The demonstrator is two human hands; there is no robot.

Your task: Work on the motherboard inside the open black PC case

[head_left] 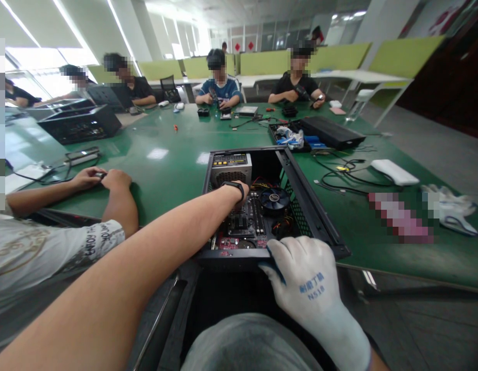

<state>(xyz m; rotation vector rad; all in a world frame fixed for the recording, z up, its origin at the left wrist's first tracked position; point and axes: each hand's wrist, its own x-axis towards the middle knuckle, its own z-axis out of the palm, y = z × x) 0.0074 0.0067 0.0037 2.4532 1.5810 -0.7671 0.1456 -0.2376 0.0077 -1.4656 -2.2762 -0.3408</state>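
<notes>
— Fingers on the left hand (242,191) are out of sight, sunk inside the open black metal computer case (319,216), so I can't tell whether they're pinching anything or just feeling around.

— And the other one?

— Right hand (302,281), in a white knit glove with blue print, lies flat on the near edge of the case, fingers (279,252) spread and pressing down, gripping nothing. It looks like a brace.

— Where does the case sit?

— At the near edge of the green bench (165,139), right in front of the person, lid off. The left wrist, with a black band on it, goes in between the grey power supply box (231,167) at the back left and the round black cooling fan (274,198), down toward the circuit board (242,226).

— Tight spot.

— I'd say so. Orange and yellow wires run close by, so the bare hand would do well to move slowly and keep clear of the fan and the loose wiring. Holding the case steady with the gloved hand seems wise.

— Anyone close?

— A neighbour's two hands (101,179) rest together on the bench to the left, well apart from the case. A spare white glove (449,208) and a tangle of black cables (347,178) lie to the right.
</notes>
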